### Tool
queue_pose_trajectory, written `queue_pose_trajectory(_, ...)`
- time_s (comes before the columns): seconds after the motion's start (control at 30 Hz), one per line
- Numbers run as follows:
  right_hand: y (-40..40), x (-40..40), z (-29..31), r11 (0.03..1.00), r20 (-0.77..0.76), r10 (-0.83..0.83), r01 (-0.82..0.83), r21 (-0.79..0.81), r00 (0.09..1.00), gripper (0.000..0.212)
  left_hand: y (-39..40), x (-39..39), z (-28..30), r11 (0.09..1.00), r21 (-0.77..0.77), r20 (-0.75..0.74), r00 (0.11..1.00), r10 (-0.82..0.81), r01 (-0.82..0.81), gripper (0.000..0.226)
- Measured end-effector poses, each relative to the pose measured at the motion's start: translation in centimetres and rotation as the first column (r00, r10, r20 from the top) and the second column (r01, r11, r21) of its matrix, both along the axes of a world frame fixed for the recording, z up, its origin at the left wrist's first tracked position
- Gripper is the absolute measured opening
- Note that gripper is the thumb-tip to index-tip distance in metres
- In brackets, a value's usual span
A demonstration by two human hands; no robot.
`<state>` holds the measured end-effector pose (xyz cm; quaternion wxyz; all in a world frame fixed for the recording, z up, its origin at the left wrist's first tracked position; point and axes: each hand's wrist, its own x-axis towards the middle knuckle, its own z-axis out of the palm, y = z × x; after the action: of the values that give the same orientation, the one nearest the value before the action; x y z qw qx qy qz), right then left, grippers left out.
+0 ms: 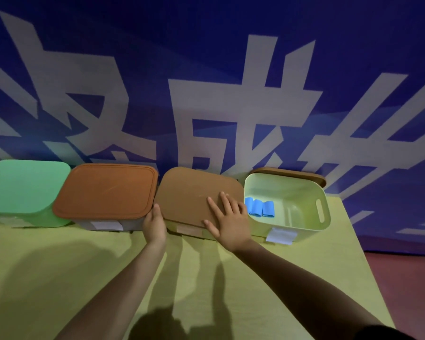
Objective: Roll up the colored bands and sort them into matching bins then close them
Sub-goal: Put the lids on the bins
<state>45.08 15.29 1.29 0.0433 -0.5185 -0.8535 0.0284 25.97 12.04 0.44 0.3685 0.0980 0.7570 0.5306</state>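
Four bins stand in a row at the back of the table. The brown lid [189,192] lies on the third bin. My right hand [227,220] rests flat on that lid with fingers spread. At the lid's left front corner, my left hand [154,223] touches its edge. The rightmost bin [325,212] is pale green and open, with three rolled blue bands [259,207] inside at its left wall. Its brown lid [292,173] leans behind it. The orange-lidded bin [106,192] and the green-lidded bin [22,190] stand shut at the left.
A yellow-green cloth [206,278] covers the table, whose right edge drops to a reddish floor [407,278]. A blue banner with large white characters hangs right behind the bins. White labels are stuck on the bin fronts.
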Motion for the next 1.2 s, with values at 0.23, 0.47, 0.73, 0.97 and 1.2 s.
queue_pose_trajectory(0.23, 0.2, -0.2, -0.4, 1.0, 0.077, 0.018, -0.018, 0.0, 0.997, 0.064, 0.5, 0.9, 0.1, 1.0, -0.014, -0.131, 0.991, -0.018, 0.017, 0.048)
queue_pose_trajectory(0.47, 0.6, 2.8, 1.8, 0.985, -0.443, 0.02, -0.095, -0.147, 0.896, 0.061, -1.2, 1.5, 0.0, 0.998, -0.057, -0.099, 0.994, -0.043, 0.038, 0.056)
queue_pose_trajectory(0.73, 7.8, 16.0, 3.8, 0.926, -0.475, -0.317, 0.375, 0.031, 0.821, 0.044, -3.1, 6.0, 2.3, 0.869, -0.056, -0.647, 0.645, -0.406, 0.491, 0.022)
queue_pose_trajectory(0.97, 12.3, 22.1, 4.3, 0.886, -0.215, -0.464, 0.457, -0.085, 0.86, 0.052, 3.6, 10.7, 2.1, 0.33, -0.704, -0.626, -0.331, -0.707, 0.629, 0.076)
queue_pose_trajectory(1.2, 14.0, 22.4, 3.4, 0.916, -0.247, -0.401, 0.383, -0.12, 0.882, 0.035, 5.7, 11.4, 1.6, 0.362, -0.767, -0.577, -0.323, -0.75, 0.53, 0.084)
